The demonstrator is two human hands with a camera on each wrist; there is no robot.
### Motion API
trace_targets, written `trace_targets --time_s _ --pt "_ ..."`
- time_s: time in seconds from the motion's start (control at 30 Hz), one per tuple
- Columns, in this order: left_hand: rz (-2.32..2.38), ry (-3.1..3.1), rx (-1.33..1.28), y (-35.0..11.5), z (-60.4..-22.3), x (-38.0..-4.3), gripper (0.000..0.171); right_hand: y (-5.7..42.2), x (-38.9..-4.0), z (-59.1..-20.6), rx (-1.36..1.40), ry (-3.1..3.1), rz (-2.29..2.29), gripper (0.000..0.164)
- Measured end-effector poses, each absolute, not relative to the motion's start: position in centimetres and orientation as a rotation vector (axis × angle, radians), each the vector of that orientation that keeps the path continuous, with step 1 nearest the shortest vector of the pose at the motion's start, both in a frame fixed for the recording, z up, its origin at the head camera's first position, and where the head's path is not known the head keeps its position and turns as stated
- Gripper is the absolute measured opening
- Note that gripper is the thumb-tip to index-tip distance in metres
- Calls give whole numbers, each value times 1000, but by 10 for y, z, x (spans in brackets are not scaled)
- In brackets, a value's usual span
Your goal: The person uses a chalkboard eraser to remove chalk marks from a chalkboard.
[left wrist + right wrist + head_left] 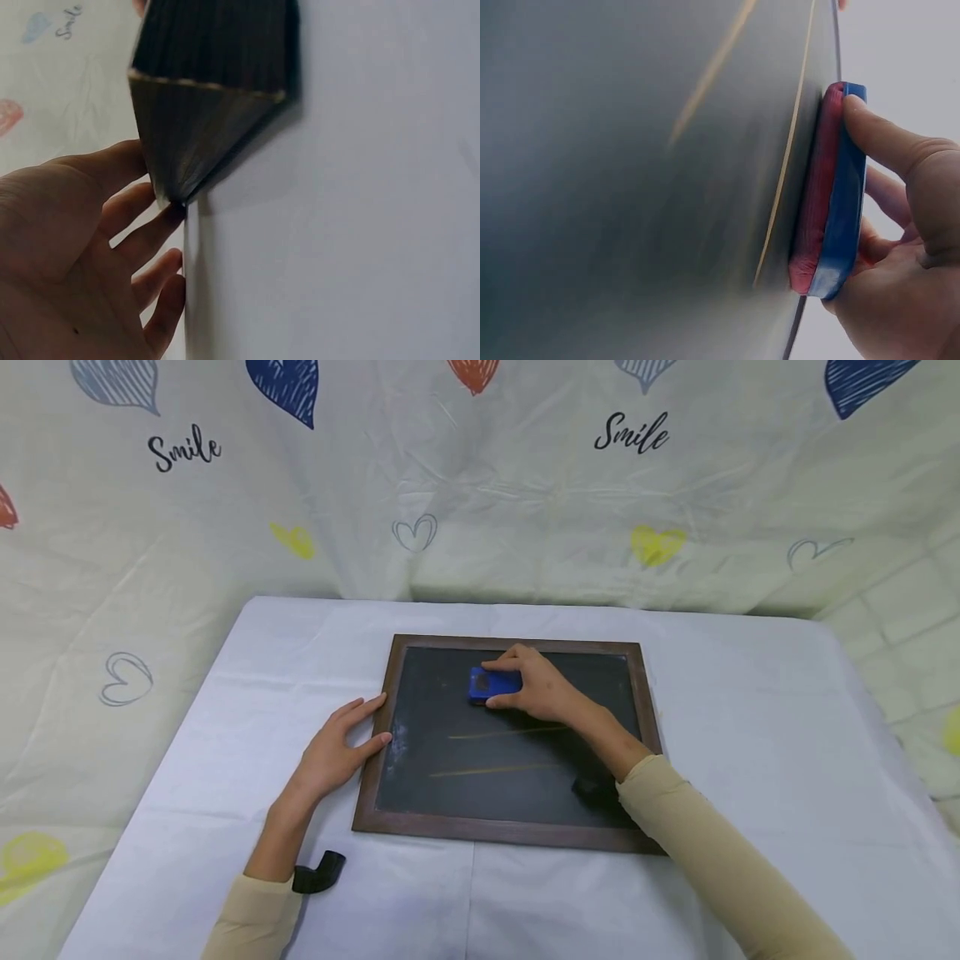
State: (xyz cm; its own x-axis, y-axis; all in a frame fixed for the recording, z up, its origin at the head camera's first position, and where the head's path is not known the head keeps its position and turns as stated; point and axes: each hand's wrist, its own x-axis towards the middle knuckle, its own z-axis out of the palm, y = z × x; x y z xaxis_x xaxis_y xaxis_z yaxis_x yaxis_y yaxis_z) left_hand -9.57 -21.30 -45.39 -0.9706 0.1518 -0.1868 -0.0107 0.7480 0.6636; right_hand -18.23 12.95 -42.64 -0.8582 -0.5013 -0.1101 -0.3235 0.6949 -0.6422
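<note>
A chalkboard [480, 793] in a brown wooden frame lies flat on the white-covered table. My right hand [543, 687] grips a blue chalkboard eraser [495, 683] by its edges over the upper middle of the board. In the right wrist view, the eraser [840, 202] shows a red felt side turned toward the dark surface. Two yellowish chalk lines [498, 771] run across the board below that hand. My left hand [333, 752] rests at the frame's left side, thumb and fingertips touching the wood, fingers spread. Seen from the left wrist, this hand [90, 240] is beside the frame's corner.
White cloth [757, 735] covers the table around the board. Behind it hangs a pale curtain [510, 560] printed with hearts and the word Smile. Black wrist-worn pieces [318, 872] sit at both sleeves. A whitish smudge [399, 739] marks the board's left side.
</note>
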Motion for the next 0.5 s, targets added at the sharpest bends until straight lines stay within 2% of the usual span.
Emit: trace_targets --time_s 0.27,0.5 --pt "1025 2722 106 -212 -454 -96 68 186 -184 -427 -541 2670 -906 67" --pt "1037 2719 113 -212 -454 -96 68 217 -178 -423 -477 2695 -880 68"
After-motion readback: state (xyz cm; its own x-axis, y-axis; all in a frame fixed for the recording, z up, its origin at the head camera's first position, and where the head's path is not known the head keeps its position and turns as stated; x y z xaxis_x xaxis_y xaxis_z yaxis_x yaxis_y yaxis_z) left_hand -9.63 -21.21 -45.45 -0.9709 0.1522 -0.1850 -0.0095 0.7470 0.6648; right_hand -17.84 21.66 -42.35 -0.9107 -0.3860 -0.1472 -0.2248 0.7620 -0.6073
